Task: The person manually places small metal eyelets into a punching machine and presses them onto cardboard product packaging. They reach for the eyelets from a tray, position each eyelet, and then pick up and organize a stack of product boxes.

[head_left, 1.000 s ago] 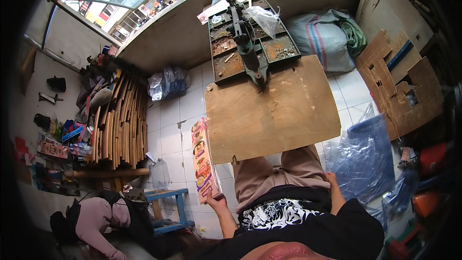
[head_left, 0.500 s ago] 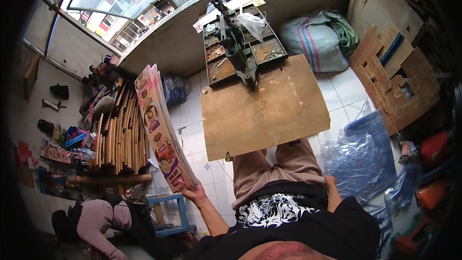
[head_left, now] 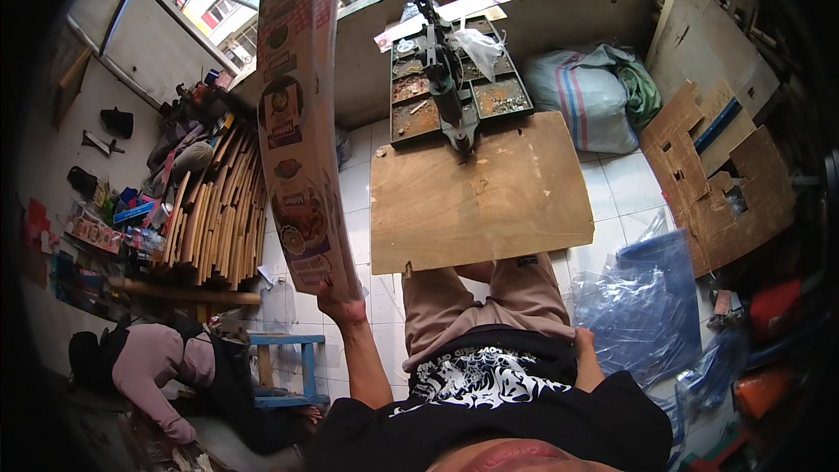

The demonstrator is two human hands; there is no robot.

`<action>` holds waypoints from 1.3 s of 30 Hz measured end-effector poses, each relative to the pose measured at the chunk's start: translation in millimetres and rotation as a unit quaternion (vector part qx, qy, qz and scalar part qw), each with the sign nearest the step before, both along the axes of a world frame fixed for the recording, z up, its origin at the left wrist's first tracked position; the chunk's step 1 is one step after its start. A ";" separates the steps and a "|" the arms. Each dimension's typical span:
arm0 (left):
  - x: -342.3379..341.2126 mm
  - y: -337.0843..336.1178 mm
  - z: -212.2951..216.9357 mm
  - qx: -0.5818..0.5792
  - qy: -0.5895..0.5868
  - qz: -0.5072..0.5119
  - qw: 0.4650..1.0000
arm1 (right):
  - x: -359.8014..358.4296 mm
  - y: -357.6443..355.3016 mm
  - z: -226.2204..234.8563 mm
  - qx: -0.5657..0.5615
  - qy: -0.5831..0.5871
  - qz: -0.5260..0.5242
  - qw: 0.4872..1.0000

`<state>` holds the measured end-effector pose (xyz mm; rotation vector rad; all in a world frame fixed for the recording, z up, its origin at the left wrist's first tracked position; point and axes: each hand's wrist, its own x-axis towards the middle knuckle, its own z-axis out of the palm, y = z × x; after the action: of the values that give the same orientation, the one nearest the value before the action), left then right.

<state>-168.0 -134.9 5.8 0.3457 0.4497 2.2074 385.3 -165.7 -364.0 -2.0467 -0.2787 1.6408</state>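
Co-worker [head_left: 157, 367] on my far left, folded right over, one pink sleeve reaching down. Above that, wooden slats [head_left: 223, 210] lean together in a long row, and just this side sits a blue stool [head_left: 306, 371].

Now the big one: a stack of printed cardboard [head_left: 297, 140], pink and tall, up on my left between the slats and the worktop [head_left: 481, 201]. My left hand [head_left: 341, 306] is clamped on its bottom end, and everything else rises from that one grip! Its long axis runs up and away from my fist, top tipped slightly left, reaching across the window in view. It lies alongside the worktop's left edge, white tile showing between the two, so the left arm is by far the nearer one.

Straight ahead, a dark metal press [head_left: 450, 109] stands at the worktop's back edge, before a divided tray [head_left: 507, 118] of small metal bits. A white sack [head_left: 572, 92] slumps to its right.

And the right hand [head_left: 584, 338]? Down by my hip against the trousers, well apart from the left and from the cardboard; I can't tell how its fingers are set. Beyond it, blue plastic sheeting [head_left: 642, 306] glints, then a cut-out brown board [head_left: 752, 201] leans at the far right.
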 end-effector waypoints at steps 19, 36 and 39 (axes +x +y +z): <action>194.8 40.1 44.1 -0.098 0.218 -0.495 0.835 | 63.0 164.4 369.5 0.673 0.492 -0.042 0.551; 173.5 73.1 45.4 -0.156 0.277 -0.458 0.830 | 100.6 121.3 349.1 0.610 0.131 -0.405 0.668; 146.8 74.9 52.0 -0.162 0.293 -0.432 0.837 | 102.5 150.9 372.4 0.576 0.148 -0.398 0.698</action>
<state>-21.2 -60.0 57.8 0.8520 0.7923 1.0833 487.8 -14.9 8.4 -0.6988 -0.1728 0.7834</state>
